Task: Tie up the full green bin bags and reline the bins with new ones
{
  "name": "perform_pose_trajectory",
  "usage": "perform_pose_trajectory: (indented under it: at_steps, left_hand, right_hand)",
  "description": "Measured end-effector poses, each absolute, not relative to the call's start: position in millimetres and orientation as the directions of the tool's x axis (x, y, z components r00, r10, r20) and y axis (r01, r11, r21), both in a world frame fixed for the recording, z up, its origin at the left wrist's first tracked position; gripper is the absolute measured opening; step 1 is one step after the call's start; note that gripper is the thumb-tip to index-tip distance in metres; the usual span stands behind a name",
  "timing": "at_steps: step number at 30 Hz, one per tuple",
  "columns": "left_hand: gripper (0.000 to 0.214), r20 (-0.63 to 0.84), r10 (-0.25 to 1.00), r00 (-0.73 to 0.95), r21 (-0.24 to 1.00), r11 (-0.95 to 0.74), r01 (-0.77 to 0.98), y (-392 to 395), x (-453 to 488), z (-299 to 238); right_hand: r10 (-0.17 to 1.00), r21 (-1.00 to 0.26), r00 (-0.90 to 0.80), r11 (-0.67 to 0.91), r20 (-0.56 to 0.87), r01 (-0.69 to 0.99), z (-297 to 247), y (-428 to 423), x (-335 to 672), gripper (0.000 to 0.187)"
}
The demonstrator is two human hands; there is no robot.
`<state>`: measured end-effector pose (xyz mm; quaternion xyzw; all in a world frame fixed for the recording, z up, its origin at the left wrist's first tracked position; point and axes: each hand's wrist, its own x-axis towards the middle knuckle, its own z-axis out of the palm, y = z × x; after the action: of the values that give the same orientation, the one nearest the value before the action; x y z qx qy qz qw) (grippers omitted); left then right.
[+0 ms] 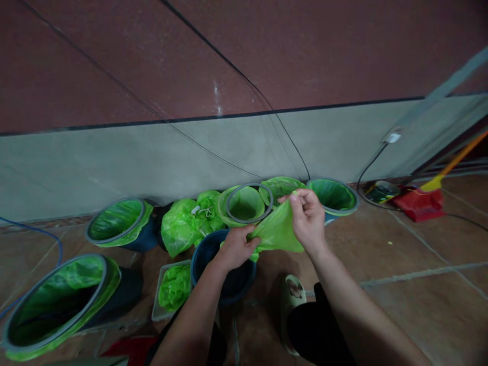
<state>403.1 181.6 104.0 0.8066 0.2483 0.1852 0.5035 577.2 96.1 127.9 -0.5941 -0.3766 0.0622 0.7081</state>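
Note:
Between my hands a green plastic bag (280,230) is stretched out. My left hand (237,248) grips its lower left part, and my right hand (308,218) pinches its upper right corner. Under my left hand stands a dark blue trash bin (202,264) with no bag over its rim. Just behind, a grey ring (271,201) rests on a bin lined with a green bag (224,206). Crumpled green bags (179,229) lie left of that bin. A pale plastic box (158,300) at the lower left holds more folded green bags (175,287).
Two lined bins stand at left, a nearer bin (127,290) and a farther bin (147,239). Another lined bin (331,218) is against the wall at right. A red dustpan (423,203), a can (382,192) and a black cable (360,183) lie farther right. A slipper (292,305) shows below.

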Motion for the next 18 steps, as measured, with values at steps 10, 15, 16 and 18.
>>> perform_pose_trajectory:
  at_steps: [10, 15, 16, 18]
  left_hand:
    - [0.018, -0.006, 0.540, 0.842, 0.756, -0.548, 0.357, 210.6, 380.9, 98.7]
    - [0.021, -0.006, 0.605, 0.796, 0.647, -0.605, 0.465, 220.8, 365.7, 102.6]
    - [0.021, -0.008, 0.621, 0.784, 0.639, -0.600, 0.481, 223.1, 362.4, 103.5]
    - [0.019, -0.002, 0.662, 0.749, 0.642, -0.574, 0.509, 228.6, 355.4, 105.5]
  right_hand:
    - [-0.018, -0.831, 0.838, 0.121, 0.545, 0.543, 129.3, 63.0, 655.0, 0.026]
    - [-0.107, -0.829, 0.832, 0.090, 0.544, 0.553, 129.7, 50.7, 669.7, 0.019]
    - [-0.120, -0.831, 0.834, 0.090, 0.539, 0.550, 129.9, 49.2, 671.3, 0.018]
    - [-0.140, -0.836, 0.838, 0.091, 0.528, 0.542, 130.8, 46.8, 673.5, 0.015]
